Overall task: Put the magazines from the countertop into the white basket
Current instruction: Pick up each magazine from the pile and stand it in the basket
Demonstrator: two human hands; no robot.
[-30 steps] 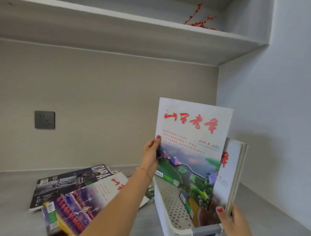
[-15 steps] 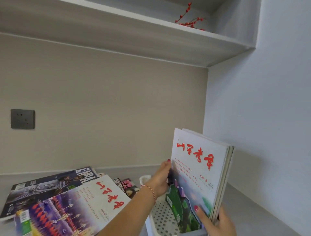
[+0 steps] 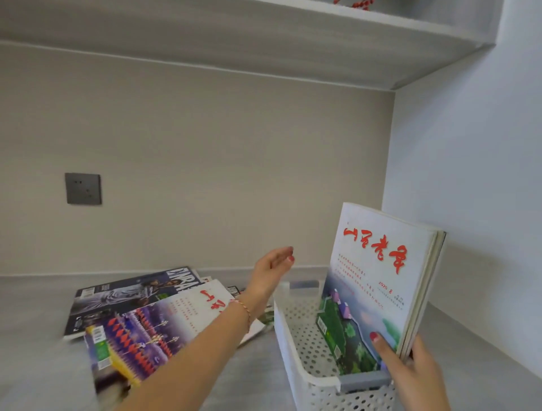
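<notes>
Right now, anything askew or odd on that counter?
Mostly normal. The magazines in the white basket stand upright, leaning right, steadied by the right hand. The countertop pile is fanned out unevenly, overlapping at angles. The left hand is open, holding nothing. No damage visible.

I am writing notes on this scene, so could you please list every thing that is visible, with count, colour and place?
white basket: one, white and perforated with grey handles, on the countertop at right.
standing magazines: at least two, white covers with red title, upright in the basket, leaning right.
lying magazines: at least three in an overlapping pile, one dark, one purple and white, on the countertop at left.
countertop: one, grey, across the bottom.
wall socket: one, dark grey, on the back wall at left.
shelf: one, grey, overhead.
red berries: one sprig, on the shelf, cut by the frame.
left hand: open, holds nothing, above the pile.
right hand: grips the standing magazines at their lower edge.
</notes>
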